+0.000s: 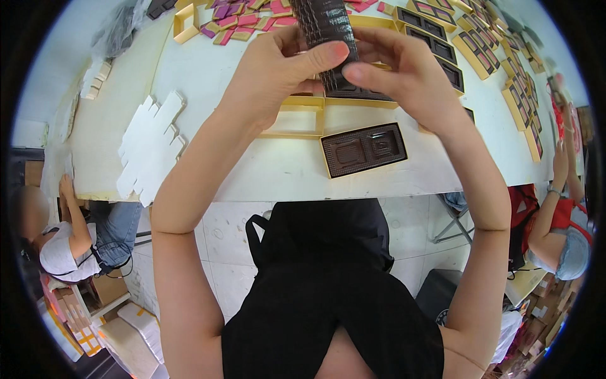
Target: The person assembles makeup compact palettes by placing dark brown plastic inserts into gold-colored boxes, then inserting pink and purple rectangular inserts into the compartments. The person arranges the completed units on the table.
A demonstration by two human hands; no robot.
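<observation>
Left hand (284,69) grips the dark tray stack (322,25), steeply tilted over the gold boxes (293,134); your right hand (410,72) curls at its edge, can't tell how firmly. Keep pressure light, thumbs near rims; hard squeezing likely dents thin plastic.

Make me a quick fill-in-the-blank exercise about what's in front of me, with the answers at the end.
1. The left hand and right hand hold a dark stack; the open frame just below the left hand is ____ in colour.
2. In the box nearest the front edge of the table, the dark tray has ____ compartments.
3. The flat card pieces on the left are ____ in colour.
4. The small squares are pink, gold and ____.

Missing words: gold; two; white; purple.
</observation>
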